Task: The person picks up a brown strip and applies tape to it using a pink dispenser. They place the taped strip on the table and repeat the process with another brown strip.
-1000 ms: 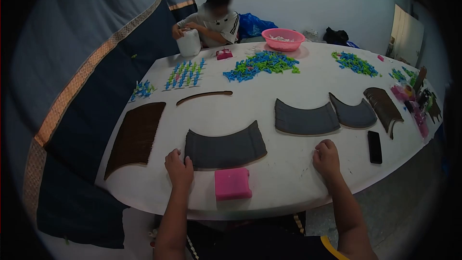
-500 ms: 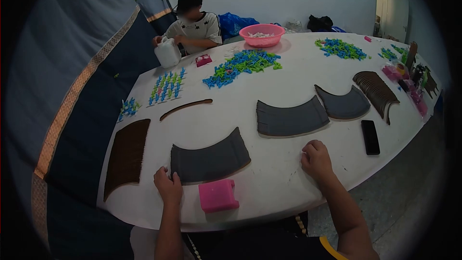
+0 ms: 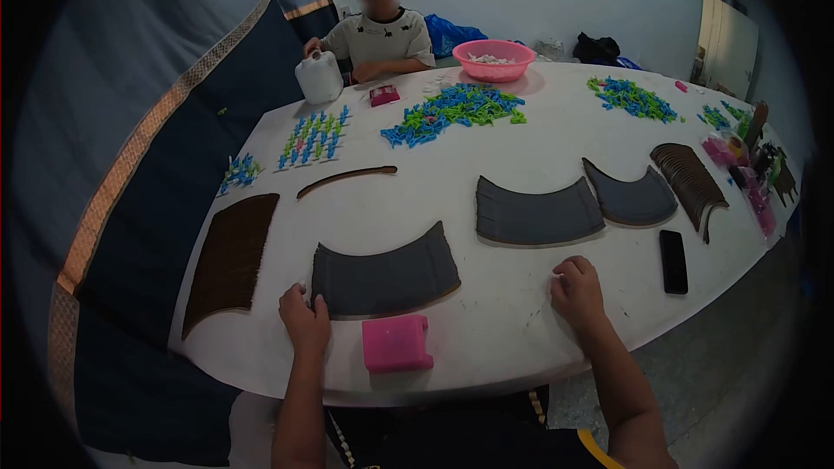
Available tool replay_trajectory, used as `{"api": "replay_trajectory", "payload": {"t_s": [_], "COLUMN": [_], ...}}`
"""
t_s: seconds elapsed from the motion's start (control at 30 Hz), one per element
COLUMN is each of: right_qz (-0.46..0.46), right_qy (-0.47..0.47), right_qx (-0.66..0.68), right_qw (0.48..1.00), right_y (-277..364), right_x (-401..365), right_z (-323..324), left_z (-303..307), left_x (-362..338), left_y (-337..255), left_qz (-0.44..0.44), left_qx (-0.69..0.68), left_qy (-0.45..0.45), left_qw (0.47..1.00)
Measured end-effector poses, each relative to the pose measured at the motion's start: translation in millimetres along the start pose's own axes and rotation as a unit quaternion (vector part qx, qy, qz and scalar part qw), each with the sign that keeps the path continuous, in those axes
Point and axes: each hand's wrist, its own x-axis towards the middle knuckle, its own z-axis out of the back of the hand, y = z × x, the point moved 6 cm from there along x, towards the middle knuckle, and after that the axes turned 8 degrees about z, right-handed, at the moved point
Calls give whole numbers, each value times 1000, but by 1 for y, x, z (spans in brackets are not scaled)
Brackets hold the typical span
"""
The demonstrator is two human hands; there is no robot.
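My left hand (image 3: 305, 321) rests on the table at the near left corner of a dark grey curved sheet (image 3: 387, 274). Its thumb and fingers are apart, with nothing visible between them. In front of that sheet, close to the table's near edge, stands a pink plastic block-like box (image 3: 395, 345). My right hand (image 3: 577, 292) lies on the table with curled fingers. Whatever it may hold is hidden. Beyond it are two more grey curved sheets, a wide one (image 3: 539, 214) and a smaller one (image 3: 632, 194). A black phone (image 3: 672, 262) lies to its right.
Brown ridged stacks lie at left (image 3: 233, 254) and right (image 3: 691, 179), with a thin curved strip (image 3: 347, 177) between. Blue and green clip piles (image 3: 469, 113) and a pink basin (image 3: 494, 71) stand farther back. A co-worker (image 3: 382, 39) sits beside a white jug (image 3: 320, 78).
The view has shifted slightly, moving the far things rightward in the picture. The co-worker has turned toward the table, one hand still at the jug. My hands stay nearly in place.
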Motion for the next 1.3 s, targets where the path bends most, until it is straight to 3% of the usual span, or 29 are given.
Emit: {"api": "replay_trajectory", "payload": {"t_s": [0.07, 0.17, 0.3, 0.47, 0.57, 0.67, 0.8, 0.87, 1.07, 1.17, 1.3], "right_qz": [-131, -132, -126, -3, 44, 18, 79, 25, 5, 40, 51], "right_qy": [-16, 23, 73, 157, 183, 210, 209, 186, 185, 261, 248], "right_qx": [155, 211, 260, 176, 119, 88, -2, -13, -99, -123, -176], "right_qw": [979, 968, 955, 972, 975, 974, 975, 982, 978, 956, 951], "right_y": [-11, -16, 29, 70, 56, 30, 3, -5, -35, -66, -75], "right_x": [-2, 19, 78, 162, 218, 267, 312, 331, 384, 405, 411], "right_z": [-4, -18, -41, -101, -156, -218, -281, -300, -350, -384, -387], "left_z": [-1, 0, -3, -3, -5, -3, 3, 3, 11, 9, 11], "left_x": [1, 2, -1, 3, 1, 1, 0, 1, 3, 3, 3], "left_y": [-1, -3, 3, 3, 0, -9, -15, -17, -23, -21, -20], "left_qz": [-4, 3, -16, -37, -54, -67, -77, -69, -58, -62, -49], "left_qx": [-12, -18, -16, -25, -11, 1, 1, 1, 12, 7, -6], "left_qy": [2, 16, 3, -3, -13, 0, -12, 1, 13, 17, 25], "left_qw": [1000, 1000, 1000, 999, 998, 998, 997, 998, 998, 998, 998]}}
